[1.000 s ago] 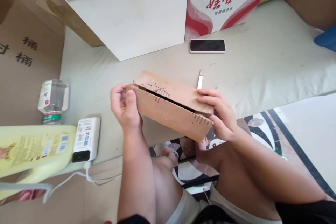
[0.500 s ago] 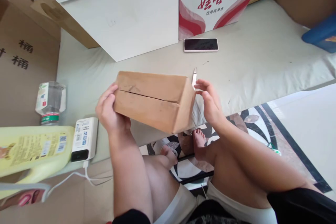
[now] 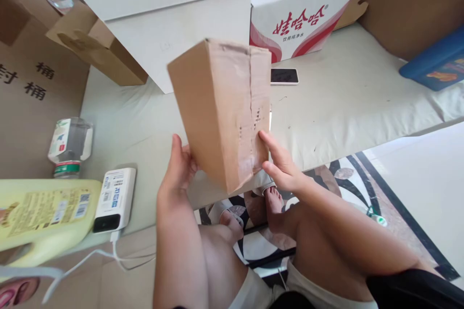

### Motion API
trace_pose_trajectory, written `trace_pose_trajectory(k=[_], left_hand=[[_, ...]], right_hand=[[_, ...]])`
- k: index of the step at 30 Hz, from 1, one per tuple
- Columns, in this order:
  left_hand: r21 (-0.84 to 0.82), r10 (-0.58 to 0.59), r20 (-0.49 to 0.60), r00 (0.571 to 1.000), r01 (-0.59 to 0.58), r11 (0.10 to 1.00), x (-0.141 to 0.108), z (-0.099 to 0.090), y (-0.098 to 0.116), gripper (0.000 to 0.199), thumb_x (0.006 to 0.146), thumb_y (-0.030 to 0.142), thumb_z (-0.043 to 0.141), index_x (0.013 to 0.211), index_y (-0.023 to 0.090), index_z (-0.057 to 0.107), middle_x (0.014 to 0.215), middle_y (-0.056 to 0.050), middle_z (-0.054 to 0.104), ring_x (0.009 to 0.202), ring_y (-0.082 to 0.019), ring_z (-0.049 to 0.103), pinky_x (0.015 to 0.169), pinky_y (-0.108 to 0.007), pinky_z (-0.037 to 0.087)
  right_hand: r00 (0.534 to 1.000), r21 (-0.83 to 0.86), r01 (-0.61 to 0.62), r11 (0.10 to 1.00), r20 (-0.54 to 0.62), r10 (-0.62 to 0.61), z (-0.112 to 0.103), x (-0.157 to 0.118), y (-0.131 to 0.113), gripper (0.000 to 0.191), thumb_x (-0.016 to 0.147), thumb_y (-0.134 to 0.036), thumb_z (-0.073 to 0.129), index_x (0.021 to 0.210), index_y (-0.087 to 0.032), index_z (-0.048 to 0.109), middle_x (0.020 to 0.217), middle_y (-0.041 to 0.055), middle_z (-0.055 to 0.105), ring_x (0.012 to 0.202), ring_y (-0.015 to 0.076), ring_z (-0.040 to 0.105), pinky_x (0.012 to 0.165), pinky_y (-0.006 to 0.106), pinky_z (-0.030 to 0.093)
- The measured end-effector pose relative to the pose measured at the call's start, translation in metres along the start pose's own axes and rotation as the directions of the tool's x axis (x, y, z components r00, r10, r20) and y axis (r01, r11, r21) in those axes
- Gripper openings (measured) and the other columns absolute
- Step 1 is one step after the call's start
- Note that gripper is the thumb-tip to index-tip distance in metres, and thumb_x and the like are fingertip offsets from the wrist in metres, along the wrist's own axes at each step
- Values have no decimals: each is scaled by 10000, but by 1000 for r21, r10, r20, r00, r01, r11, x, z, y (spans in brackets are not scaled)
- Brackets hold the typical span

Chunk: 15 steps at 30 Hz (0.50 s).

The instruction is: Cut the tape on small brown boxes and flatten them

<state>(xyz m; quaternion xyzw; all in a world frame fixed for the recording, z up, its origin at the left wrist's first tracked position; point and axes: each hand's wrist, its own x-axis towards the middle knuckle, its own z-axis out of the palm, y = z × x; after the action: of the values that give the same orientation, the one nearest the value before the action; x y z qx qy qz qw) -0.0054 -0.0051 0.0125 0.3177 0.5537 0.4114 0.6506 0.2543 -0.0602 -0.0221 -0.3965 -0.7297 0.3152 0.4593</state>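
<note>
A brown cardboard box (image 3: 232,116) is held up tilted in front of me, with a taped seam and small printed marks on the face toward me. My left hand (image 3: 180,164) supports its lower left side, thumb raised and the other fingertips partly hidden by the box. My right hand (image 3: 281,163) grips the lower right edge, its fingers against the taped face. Behind the box, a phone (image 3: 284,76) lies on the pale cloth surface (image 3: 337,101). Only a sliver of a light, thin object shows at the box's right edge.
Beyond stand a large white box (image 3: 145,38) and a white-and-red carton (image 3: 293,29). At left are a clear bottle (image 3: 74,142), a white power bank (image 3: 115,198) with a cable, and a yellow jug (image 3: 47,212). A blue container (image 3: 435,65) sits at right.
The box has been turned and raised, so a different, taped face shows. My right hand has come onto its right edge, and my left hand has shifted right beneath it.
</note>
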Motion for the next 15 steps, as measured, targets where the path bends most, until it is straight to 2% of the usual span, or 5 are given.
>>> trace_pose_trajectory(k=[5, 9, 11, 13, 15], left_hand=[[393, -260, 285, 923, 134, 910, -7, -8, -5, 769, 753, 890, 492, 974, 188, 717, 795, -110, 755, 599, -223, 679, 467, -276, 416], [695, -329, 394, 858, -44, 718, -6, -11, 2, 608, 836, 746, 521, 650, 184, 656, 473, -16, 540, 434, -124, 434, 468, -261, 295], [738, -207, 283, 937, -74, 671, -2, -11, 3, 458, 832, 612, 611, 667, 187, 659, 473, 16, 493, 471, -124, 424, 499, -258, 315], [659, 53, 48, 997, -72, 749, 3, -10, 3, 337, 823, 528, 645, 789, 193, 673, 575, 13, 557, 528, -135, 494, 534, -259, 366], [484, 367, -213, 906, -228, 845, 7, -9, 1, 340, 838, 534, 628, 973, 224, 659, 824, -30, 675, 730, -168, 638, 646, -274, 467]], right_hand=[[978, 152, -100, 983, -168, 125, -6, -2, 13, 547, 1003, -603, 388, 1472, -347, 505, 1511, 28, 556, 1424, 268, 509, 1218, 491, 416], [963, 212, -128, 969, -207, 173, -14, 1, 16, 453, 996, -580, 424, 1289, -318, 648, 1417, 38, 632, 1394, 281, 535, 1200, 509, 420], [978, 177, -113, 978, -154, 141, -18, 5, 12, 432, 984, -574, 469, 1257, -303, 667, 1445, 48, 616, 1434, 284, 496, 1210, 502, 403], [990, 145, -92, 985, -88, 106, -21, 8, 7, 454, 975, -590, 483, 1265, -291, 662, 1489, 64, 583, 1442, 291, 489, 1198, 506, 415], [997, 134, -68, 989, -26, 72, -20, 9, 2, 476, 977, -597, 473, 1297, -288, 643, 1517, 78, 555, 1441, 297, 492, 1186, 517, 425]])
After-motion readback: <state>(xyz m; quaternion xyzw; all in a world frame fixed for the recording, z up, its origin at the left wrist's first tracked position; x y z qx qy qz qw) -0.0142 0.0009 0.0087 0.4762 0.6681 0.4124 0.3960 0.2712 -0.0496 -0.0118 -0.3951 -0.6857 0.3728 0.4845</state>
